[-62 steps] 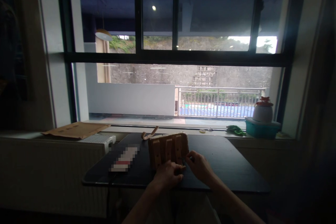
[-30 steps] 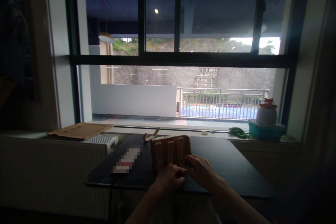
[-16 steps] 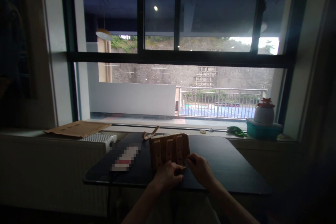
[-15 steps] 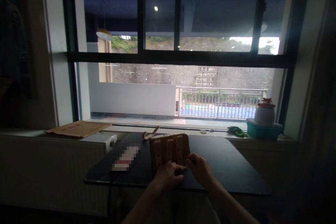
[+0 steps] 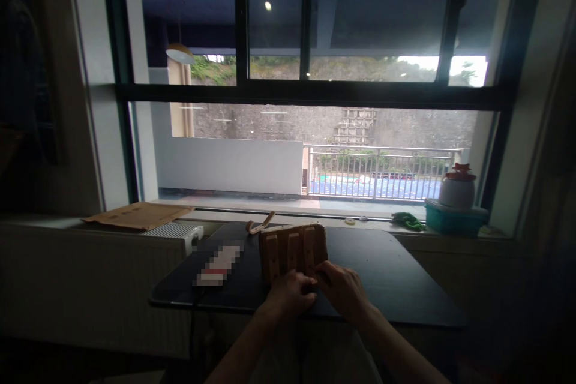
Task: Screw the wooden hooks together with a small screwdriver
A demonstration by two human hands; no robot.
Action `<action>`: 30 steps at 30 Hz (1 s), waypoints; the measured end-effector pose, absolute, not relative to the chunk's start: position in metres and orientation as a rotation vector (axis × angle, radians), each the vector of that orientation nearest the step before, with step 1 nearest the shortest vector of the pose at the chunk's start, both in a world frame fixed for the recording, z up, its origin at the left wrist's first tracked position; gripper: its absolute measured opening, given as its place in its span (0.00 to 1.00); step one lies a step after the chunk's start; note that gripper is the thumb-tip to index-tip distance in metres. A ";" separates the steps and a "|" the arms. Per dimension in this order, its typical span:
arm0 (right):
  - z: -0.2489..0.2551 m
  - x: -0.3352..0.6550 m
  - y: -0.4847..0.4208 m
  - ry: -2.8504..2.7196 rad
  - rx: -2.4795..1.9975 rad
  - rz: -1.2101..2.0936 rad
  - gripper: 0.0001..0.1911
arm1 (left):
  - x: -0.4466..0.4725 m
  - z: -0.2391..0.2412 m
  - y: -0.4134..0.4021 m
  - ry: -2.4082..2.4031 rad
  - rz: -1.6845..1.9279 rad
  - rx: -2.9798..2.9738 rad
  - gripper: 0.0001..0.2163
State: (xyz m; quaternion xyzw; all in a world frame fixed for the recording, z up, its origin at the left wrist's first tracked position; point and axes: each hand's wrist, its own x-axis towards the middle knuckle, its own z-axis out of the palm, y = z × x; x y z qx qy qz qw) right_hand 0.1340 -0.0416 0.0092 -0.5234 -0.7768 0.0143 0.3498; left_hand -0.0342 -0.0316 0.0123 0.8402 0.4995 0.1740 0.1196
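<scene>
A brown block or board (image 5: 281, 240) leans upright on the dark table, with three light wooden strips (image 5: 309, 246) standing against its front. Dark dots, like holes, show on the strips. My left hand (image 5: 290, 295) is curled around the lower end of the wooden strips, near the right one; its fingertips partly hide what they grip. Close beside it, my right hand (image 5: 344, 289) pinches at the low right edge of the right strip. Whatever lies between those fingers is hidden. Behind the block lies a loose J-shaped wooden hook (image 5: 261, 225).
On the dark table (image 5: 382, 276), a blurred-out flat item (image 5: 220, 265) lies left. A brown envelope (image 5: 139, 216) rests above the radiator (image 5: 175, 233). Along the windowsill are a tape roll (image 5: 350, 221), a green cloth (image 5: 407, 221) and a teal box (image 5: 454, 218) with a white jar (image 5: 456, 192).
My right hand has moved slightly down and closer to my left hand; the small dark thing at its fingertips no longer shows. The whole view has shifted a little.
</scene>
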 end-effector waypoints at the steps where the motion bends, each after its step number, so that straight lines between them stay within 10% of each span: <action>1: 0.004 0.135 -0.039 -1.958 -1.373 0.059 0.10 | -0.034 0.012 -0.031 1.459 0.508 2.454 0.17; 30: -0.031 0.147 -0.016 -1.575 -1.227 0.397 0.17 | -0.034 0.020 -0.037 1.478 0.533 2.516 0.18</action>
